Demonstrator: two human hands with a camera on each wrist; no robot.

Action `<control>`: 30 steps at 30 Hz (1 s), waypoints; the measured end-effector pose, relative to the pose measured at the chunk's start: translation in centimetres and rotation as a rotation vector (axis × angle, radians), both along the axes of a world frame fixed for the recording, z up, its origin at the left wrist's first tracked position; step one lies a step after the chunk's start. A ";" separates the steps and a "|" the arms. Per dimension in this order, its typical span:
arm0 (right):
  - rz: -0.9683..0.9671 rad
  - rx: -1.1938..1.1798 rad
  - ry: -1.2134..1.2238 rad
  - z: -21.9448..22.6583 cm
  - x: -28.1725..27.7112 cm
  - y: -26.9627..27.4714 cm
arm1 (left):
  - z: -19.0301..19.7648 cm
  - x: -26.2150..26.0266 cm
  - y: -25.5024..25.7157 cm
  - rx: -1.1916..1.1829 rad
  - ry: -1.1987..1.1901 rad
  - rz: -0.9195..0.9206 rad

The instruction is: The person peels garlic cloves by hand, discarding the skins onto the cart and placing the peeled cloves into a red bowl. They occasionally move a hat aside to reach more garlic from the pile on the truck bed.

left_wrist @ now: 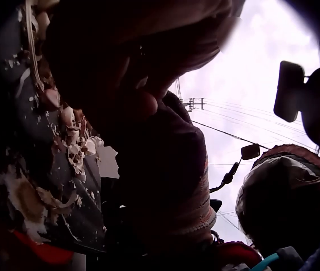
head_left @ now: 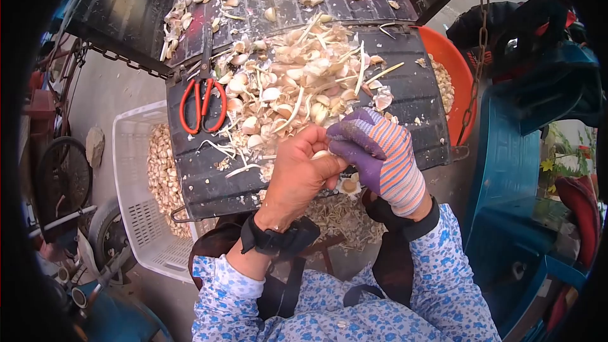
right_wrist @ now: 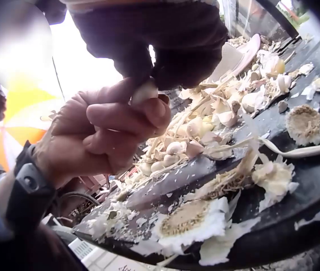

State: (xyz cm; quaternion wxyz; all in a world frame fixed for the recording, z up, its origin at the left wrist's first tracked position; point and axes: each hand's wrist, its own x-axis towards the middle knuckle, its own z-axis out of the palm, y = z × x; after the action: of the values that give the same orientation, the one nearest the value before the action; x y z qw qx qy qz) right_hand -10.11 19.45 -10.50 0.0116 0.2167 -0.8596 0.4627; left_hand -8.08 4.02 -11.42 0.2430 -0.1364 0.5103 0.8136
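A garlic clove (head_left: 321,154) (right_wrist: 144,92) is pinched between thumb and fingers of the bare left hand (head_left: 303,174) (right_wrist: 112,121). Against it, the right hand (head_left: 383,158) in a purple and striped glove has its fingertips curled at the clove; what they grip is partly hidden. Both hands are above the near edge of a dark ridged board (head_left: 209,183). Behind them lies a heap of garlic cloves, skins and stems (head_left: 297,82). Red-handled scissors (head_left: 202,104) rest left of the heap. The left wrist view shows the hands (left_wrist: 171,141) dark against the sky.
A white basket (head_left: 136,183) of cloves stands below the board at left. An orange basin (head_left: 465,88) with cloves is at right, beside a hanging chain (head_left: 482,38). Root ends and skins (right_wrist: 185,220) lie on the near edge. A teal plastic chair (head_left: 494,152) stands at right.
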 end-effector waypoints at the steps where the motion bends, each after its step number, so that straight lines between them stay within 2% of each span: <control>1: 0.001 0.000 -0.010 0.1 0.0 0.0 | -0.2 0.0 -0.1 -0.022 0.010 -0.006; 5: -0.068 -0.059 -0.056 -0.6 0.2 -0.5 | -0.4 0.4 0.4 -0.142 0.063 -0.012; 8: -0.179 -0.061 -0.060 -1.5 0.3 -1.0 | 0.1 0.3 1.2 -0.171 0.011 0.061; 9: -0.234 -0.126 -0.177 -1.8 0.4 -1.1 | 0.0 0.4 1.5 -0.154 0.018 0.079; 14: -0.327 -0.237 -0.091 -2.1 0.5 -1.5 | -0.8 0.7 2.6 -0.125 0.082 0.151; 18: -0.360 -0.312 0.021 -2.4 0.2 -1.4 | -0.3 0.9 2.6 -0.083 0.120 0.115; 21: -0.377 -0.366 -0.216 -1.9 -0.3 -0.6 | 0.0 0.9 2.1 0.027 0.114 0.084; 24: -0.505 -0.688 -0.735 1.0 -0.9 0.0 | 0.0 0.5 1.7 0.063 0.176 0.059; 28: -0.411 -0.588 -0.428 0.4 -0.7 0.5 | -0.5 0.3 1.6 0.094 0.197 0.084; 29: -0.354 -0.409 -0.317 0.3 -1.1 1.5 | -0.5 0.3 1.5 0.101 0.204 0.080; 30: -0.312 -0.443 -0.372 0.5 -0.9 1.7 | -0.5 0.4 1.5 0.094 0.190 0.080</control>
State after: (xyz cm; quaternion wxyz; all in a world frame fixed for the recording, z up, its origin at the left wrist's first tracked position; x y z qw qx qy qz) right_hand -11.03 21.16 -10.04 -0.0280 -0.0137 -0.7483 0.6626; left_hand -7.68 5.48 -11.88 0.1667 -0.0674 0.4865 0.8549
